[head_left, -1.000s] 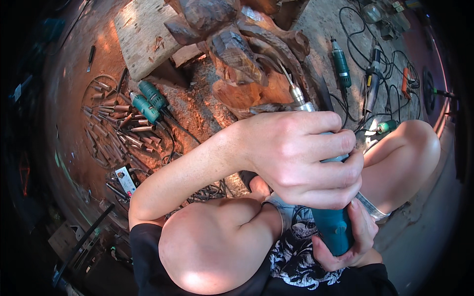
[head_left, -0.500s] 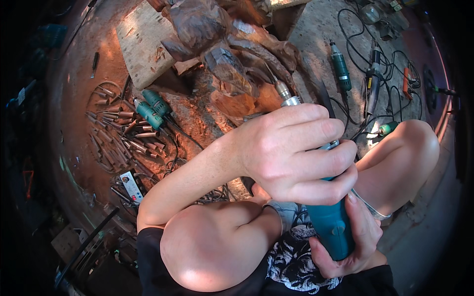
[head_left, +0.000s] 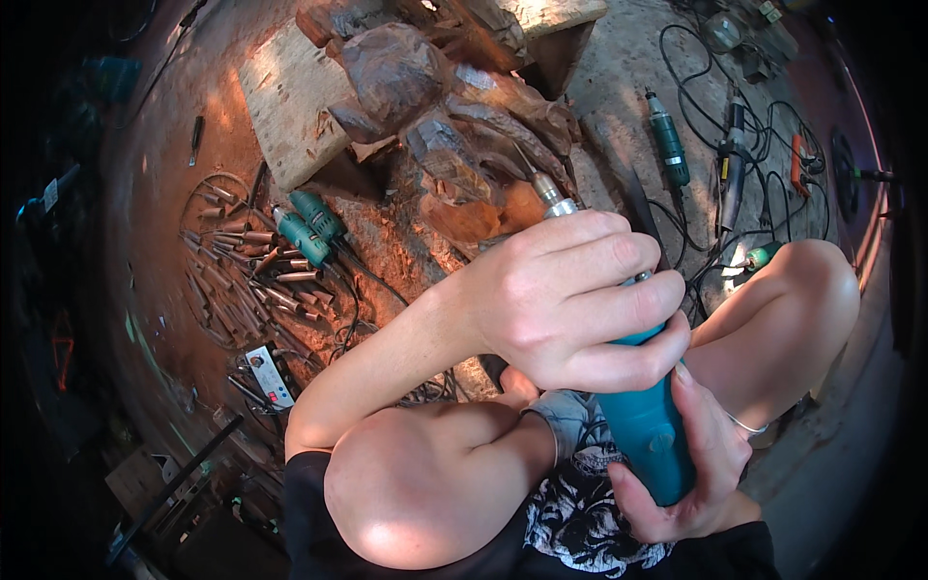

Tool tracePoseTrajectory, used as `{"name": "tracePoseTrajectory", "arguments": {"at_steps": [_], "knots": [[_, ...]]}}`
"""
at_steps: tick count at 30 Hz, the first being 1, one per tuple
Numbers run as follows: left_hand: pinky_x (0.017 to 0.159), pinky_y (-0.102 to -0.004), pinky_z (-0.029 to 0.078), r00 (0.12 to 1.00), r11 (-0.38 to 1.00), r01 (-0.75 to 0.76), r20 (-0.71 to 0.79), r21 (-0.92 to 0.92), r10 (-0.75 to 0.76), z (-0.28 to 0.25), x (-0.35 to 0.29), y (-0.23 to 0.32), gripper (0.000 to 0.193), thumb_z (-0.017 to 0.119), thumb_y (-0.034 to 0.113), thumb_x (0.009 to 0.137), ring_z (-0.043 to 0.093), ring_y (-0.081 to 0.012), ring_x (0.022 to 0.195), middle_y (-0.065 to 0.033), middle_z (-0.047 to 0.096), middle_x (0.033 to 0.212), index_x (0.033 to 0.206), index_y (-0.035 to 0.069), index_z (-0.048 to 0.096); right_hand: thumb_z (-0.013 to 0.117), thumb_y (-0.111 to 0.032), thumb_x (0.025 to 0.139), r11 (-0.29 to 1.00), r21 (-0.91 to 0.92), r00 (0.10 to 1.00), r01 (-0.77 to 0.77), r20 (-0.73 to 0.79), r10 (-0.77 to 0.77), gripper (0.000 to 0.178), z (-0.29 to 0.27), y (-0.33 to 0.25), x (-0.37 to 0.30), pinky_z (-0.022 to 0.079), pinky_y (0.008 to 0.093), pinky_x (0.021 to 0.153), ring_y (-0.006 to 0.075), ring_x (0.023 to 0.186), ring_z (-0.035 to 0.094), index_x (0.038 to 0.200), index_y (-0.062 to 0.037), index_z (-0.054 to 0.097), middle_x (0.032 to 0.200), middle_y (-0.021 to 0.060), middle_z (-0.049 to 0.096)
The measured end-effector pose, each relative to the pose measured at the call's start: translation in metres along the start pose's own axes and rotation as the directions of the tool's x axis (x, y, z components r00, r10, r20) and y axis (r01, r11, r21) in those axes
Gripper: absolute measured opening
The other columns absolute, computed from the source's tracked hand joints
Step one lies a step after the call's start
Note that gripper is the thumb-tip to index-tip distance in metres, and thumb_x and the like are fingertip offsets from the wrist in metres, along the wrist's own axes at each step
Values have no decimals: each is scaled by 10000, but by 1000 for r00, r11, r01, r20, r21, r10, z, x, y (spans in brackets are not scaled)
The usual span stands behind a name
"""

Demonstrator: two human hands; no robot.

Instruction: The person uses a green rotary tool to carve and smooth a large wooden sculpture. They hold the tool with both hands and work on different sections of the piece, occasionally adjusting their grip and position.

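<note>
Pointing toward a carved brown wooden sculpture (head_left: 391, 75), a teal cylindrical power tool (head_left: 642, 425) sits in the closed grip of the left hand (head_left: 570, 300), its rear clasped by the right hand (head_left: 704, 474).

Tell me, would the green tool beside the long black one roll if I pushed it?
The green tool probably would, a little: its body looks round. Its black cord might stop it going far. Its thick back end is likely heavier than its thin tip.
</note>
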State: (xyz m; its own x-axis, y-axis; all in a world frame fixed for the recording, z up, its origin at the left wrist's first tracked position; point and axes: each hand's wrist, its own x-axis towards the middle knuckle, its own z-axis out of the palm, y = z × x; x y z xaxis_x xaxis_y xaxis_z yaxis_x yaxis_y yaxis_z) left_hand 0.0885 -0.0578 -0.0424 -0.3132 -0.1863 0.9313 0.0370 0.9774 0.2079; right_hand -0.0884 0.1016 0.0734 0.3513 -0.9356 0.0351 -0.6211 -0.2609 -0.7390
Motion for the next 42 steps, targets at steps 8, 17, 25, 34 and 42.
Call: {"name": "tracePoseTrajectory", "arguments": {"at_steps": [8,17,25,34,42], "knots": [[603,-312,557,1000,1000,-23,13,-19,23,5,3,4,230,796,98,787,699,-224,775,-69,687,935,1007,90,727,819,-170,802,996,27,997,-80,10,80,891,-6,-10,-10,532,541,1114,518,1250,702,1551,131,440,1311,430,661],[601,-312,559,997,1000,2,82,-24,0,-5,8,-2,223,791,116,792,700,-222,765,-68,690,927,1002,86,723,844,-155,781,998,52,1000,-24,2,23,906,-6,-4,6,578,492,1042,490,1175,743,1527,174,448,1278,424,674],[604,-306,561,996,999,-46,71,-19,47,5,3,6,258,817,84,778,700,-217,751,-62,688,923,1016,87,717,865,-164,774,998,68,999,-4,-36,6,917,-2,2,-14,609,449,955,420,1048,773,1521,176,455,1218,373,696],[622,-302,565,992,1000,-23,122,6,22,-1,2,7,302,812,29,777,711,-210,772,-45,685,933,1050,108,712,861,-159,768,999,48,1000,-5,-26,6,920,3,4,-12,622,440,894,419,1021,773,1519,176,449,1212,372,694],[620,-309,564,984,995,-92,149,-28,95,3,0,7,334,810,-46,760,702,-206,759,-52,683,910,1045,100,716,847,-152,773,999,47,998,21,-65,-18,924,16,15,-28,625,442,853,432,991,766,1529,175,428,1176,367,692]]}}
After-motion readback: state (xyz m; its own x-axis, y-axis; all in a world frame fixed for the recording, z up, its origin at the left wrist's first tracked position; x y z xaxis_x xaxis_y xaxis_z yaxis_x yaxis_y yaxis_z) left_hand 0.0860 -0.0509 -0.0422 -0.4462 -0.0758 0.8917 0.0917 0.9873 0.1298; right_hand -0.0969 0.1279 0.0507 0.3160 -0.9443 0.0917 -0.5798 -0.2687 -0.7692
